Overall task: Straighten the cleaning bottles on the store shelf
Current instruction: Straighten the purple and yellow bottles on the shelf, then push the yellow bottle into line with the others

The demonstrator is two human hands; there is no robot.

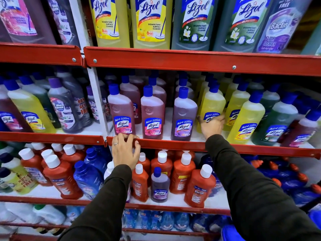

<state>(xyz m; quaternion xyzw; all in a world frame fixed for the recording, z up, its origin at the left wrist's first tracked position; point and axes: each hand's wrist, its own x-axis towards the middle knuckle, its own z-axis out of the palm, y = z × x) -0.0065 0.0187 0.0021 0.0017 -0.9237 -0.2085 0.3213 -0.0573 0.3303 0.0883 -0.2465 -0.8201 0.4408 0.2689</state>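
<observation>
Bottles of Lizol fill the middle shelf (173,145), a white board behind a red front rail. My right hand (212,125) reaches over that rail and wraps its fingers around the lower half of a yellow Lizol bottle (211,106), thumb on the label, grip firm. That bottle stands just right of the purple Lizol bottle (184,115) and leans slightly left. My left hand (126,150) holds nothing; its fingers are loosely spread and hooked over the rail (a ring shows on one finger), just below the pink-labelled Lizol bottle (121,112). A second pink-labelled bottle (152,113) stands upright between the pink and purple ones, with more yellow bottles (246,119) tilted farther right.
</observation>
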